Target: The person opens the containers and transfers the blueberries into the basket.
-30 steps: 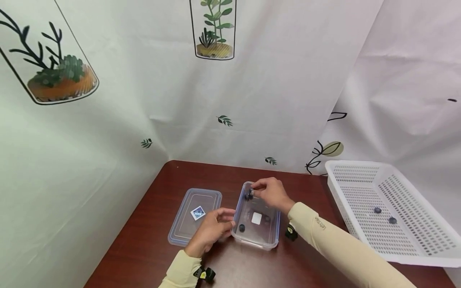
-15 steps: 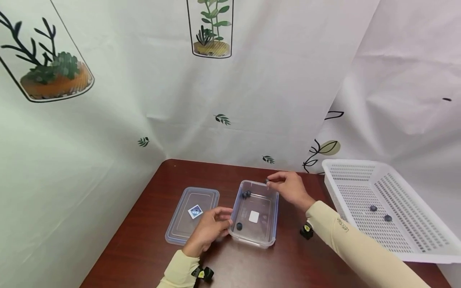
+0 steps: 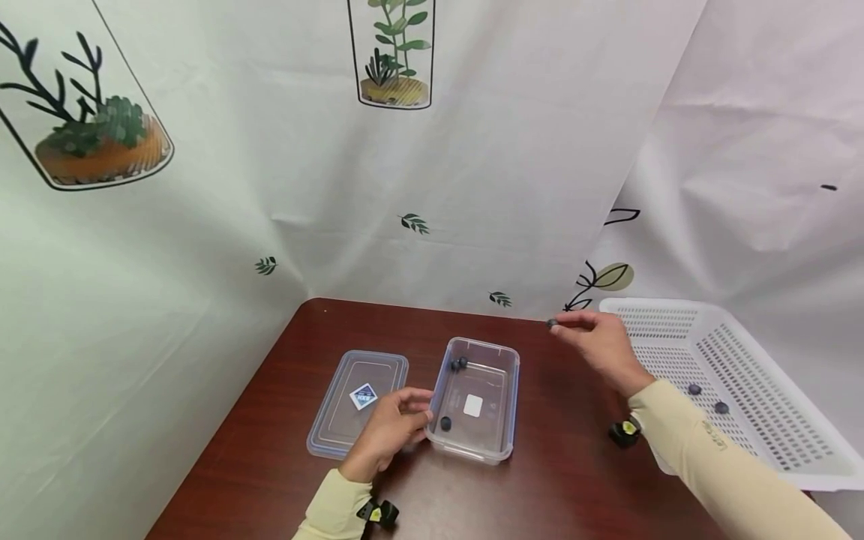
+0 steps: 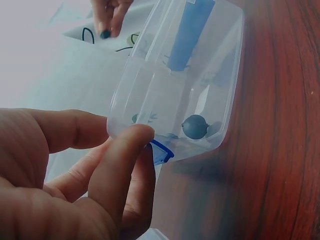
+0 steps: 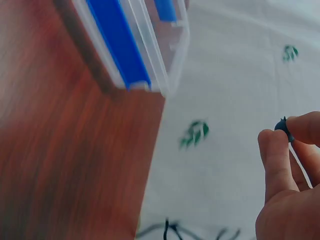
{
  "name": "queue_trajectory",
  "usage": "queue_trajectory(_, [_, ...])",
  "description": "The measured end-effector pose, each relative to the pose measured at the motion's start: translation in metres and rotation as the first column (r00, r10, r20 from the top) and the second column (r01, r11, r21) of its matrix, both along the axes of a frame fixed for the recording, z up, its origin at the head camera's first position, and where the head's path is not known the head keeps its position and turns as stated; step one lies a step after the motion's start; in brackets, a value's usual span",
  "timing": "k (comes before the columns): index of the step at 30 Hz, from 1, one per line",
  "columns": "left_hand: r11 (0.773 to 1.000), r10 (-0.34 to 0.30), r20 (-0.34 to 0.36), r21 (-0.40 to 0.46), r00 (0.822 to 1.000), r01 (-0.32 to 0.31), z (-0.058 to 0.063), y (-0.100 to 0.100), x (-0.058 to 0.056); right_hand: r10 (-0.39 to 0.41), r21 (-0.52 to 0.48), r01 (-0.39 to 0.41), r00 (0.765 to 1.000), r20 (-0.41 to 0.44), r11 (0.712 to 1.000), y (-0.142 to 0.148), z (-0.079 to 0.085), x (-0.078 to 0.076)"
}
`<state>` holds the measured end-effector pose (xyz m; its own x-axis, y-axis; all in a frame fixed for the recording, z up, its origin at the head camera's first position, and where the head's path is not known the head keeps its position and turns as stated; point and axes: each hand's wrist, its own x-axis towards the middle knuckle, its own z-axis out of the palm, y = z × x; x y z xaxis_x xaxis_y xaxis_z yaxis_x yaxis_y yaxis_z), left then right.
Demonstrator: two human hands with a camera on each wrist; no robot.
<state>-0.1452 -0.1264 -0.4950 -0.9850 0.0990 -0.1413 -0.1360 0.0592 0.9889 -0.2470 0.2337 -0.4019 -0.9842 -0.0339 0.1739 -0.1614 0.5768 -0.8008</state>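
And here's the right hand (image 3: 597, 341), its thumb and fingertips nearly closed, a single blueberry (image 5: 281, 126) pinched right at the tips, in mid-air! To the left of those fingertips, well apart, sits the clear food container (image 3: 496, 356), and the left hand (image 3: 394, 427) has its near-left corner, thumb and fingers curved in a light grip. Just inside the wall from that thumb: one loose blueberry (image 3: 446, 424). Farther off, beyond the left fingers, a close pair of blueberries (image 3: 459, 364) lies at the far end. The blue-rimmed lid (image 3: 340, 420) lies flat left of the left fingers. Right of the pinching fingertips, the white basket (image 3: 749, 442) holds two blueberries (image 3: 694, 389), apart.
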Motion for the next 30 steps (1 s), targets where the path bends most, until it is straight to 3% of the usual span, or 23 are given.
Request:
queue_trajectory(7, [1.0,0.009,0.006,0.005,1.0,-0.009,0.0,0.002,0.001,-0.053,-0.092,0.051,0.998,-0.017,0.994,0.06,0.009,0.012])
queue_trajectory(16, [1.0,0.012,0.009,0.008,1.0,-0.012,0.0,0.0,0.001,-0.181,-0.012,0.182,0.982,0.059,0.983,0.131,0.009,0.03])
queue_trajectory(30, [1.0,0.017,0.017,0.001,1.0,-0.017,0.0,0.002,0.001,-0.25,0.075,0.241,0.954,0.163,0.968,0.177,-0.01,0.032])
